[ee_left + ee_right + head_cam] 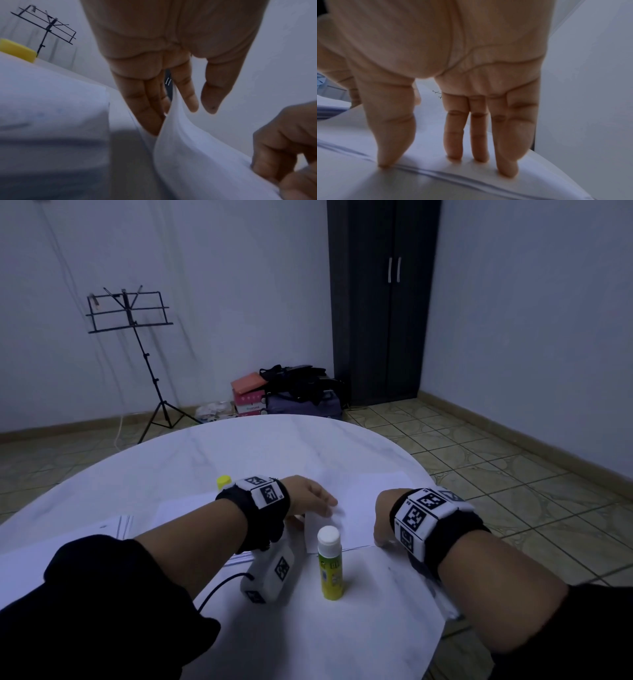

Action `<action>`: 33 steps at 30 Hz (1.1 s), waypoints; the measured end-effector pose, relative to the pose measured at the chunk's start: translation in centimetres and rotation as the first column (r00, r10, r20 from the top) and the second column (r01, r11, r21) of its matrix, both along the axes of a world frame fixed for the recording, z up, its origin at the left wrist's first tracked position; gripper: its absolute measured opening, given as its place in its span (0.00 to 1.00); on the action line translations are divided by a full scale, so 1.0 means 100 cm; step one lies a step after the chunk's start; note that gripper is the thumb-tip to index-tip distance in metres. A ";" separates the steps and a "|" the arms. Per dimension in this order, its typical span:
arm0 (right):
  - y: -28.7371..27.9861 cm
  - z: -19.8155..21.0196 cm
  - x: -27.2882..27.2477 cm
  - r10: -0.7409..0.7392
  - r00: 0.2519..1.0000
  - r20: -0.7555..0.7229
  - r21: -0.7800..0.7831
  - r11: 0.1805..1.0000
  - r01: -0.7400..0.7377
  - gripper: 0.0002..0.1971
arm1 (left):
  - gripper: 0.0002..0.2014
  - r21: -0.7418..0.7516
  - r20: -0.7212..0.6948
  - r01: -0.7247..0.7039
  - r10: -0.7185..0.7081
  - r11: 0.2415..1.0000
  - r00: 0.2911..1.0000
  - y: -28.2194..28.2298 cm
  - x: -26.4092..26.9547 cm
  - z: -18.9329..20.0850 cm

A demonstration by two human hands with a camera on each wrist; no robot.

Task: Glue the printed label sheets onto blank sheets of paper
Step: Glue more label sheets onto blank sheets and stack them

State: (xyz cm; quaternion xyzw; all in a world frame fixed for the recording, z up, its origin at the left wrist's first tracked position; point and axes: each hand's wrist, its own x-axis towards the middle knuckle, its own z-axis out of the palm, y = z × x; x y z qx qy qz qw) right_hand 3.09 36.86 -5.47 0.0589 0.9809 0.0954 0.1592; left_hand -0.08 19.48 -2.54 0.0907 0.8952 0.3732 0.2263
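On the round white table [239,446] lies a pile of blank white sheets [370,501]. My left hand [308,508] lifts the left edge of the top sheet [188,142], which runs up between its fingers [150,108]. The right hand [382,529] bears down on the pile's near edge, with thumb and straight fingertips [505,171] pressing the paper [436,175]. A glue stick [330,563] with a white cap and yellow-green body stands upright in front of the pile, between my hands. Printed sheets [116,525] are fanned out at the left.
A yellow cap [223,481] sits on the table beyond my left wrist. The table's right rim [435,484] runs close to my right hand. Behind the table stand a music stand [137,337], a dark wardrobe [383,302] and bags [294,395] on the tiled floor.
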 end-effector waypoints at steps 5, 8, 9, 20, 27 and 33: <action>0.006 0.005 0.011 0.061 0.998 -0.027 -0.035 0.997 -0.062 0.06 | 0.11 0.134 0.116 -0.057 0.042 0.989 0.992 -0.006 0.001 -0.005; 0.007 0.005 0.015 0.039 0.997 -0.068 -0.052 0.998 -0.043 0.09 | 0.10 0.271 0.231 -0.140 0.077 0.952 0.970 -0.007 0.005 -0.005; 0.006 0.007 0.016 0.015 0.998 -0.056 -0.076 0.997 -0.020 0.11 | 0.11 0.288 0.261 -0.158 0.081 0.945 0.962 -0.007 0.007 -0.005; -0.005 0.034 0.045 -0.042 0.998 -0.043 -0.257 0.966 0.029 0.26 | 0.04 0.425 0.394 -0.322 0.148 0.846 0.907 -0.010 0.004 -0.010; 0.011 0.035 0.043 0.159 0.986 -0.055 -0.034 0.986 -0.161 0.05 | 0.07 0.406 0.373 -0.317 0.161 0.857 0.914 -0.011 -0.004 -0.016; 0.017 0.032 0.042 0.025 0.978 -0.207 -0.132 0.990 -0.053 0.07 | 0.02 0.388 0.409 -0.316 0.146 0.866 0.901 -0.012 -0.014 -0.023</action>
